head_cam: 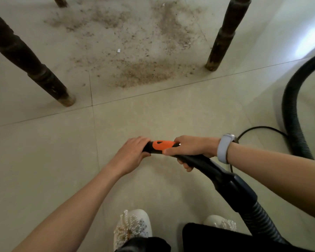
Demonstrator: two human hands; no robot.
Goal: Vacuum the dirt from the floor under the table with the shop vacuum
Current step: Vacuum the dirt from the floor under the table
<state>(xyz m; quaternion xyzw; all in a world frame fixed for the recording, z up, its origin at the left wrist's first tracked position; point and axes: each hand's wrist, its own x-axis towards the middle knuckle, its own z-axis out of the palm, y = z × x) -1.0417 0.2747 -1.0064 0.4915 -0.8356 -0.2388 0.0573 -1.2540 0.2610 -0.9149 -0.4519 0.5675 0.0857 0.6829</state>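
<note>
From the head view, both hands grip the vacuum handle (pixel 161 145): the left hand (pixel 131 153) is wrapped over its front end, the right hand (pixel 189 148) curls round it just behind the orange patch, and the black tube runs back from the right hand into the ribbed hose (pixel 262 220). The nozzle end is hidden under the left hand, so whether a floor tool is fitted cannot be told. The dirt (pixel 144 70) lies well ahead of the hands, spread between the table legs (pixel 44 73) and untouched. The likely troubles: the handle is held up, far from the floor, so suction may not reach the dirt until it is lowered and pushed forward; a quick thrust could knock a leg either side. The hose loops wide to the right of the right hand (pixel 289 99), with a cord (pixel 258 127) beside it, and could snag or pull taut on reaching forward, or catch a shoe (pixel 133 228) below the hands.
</note>
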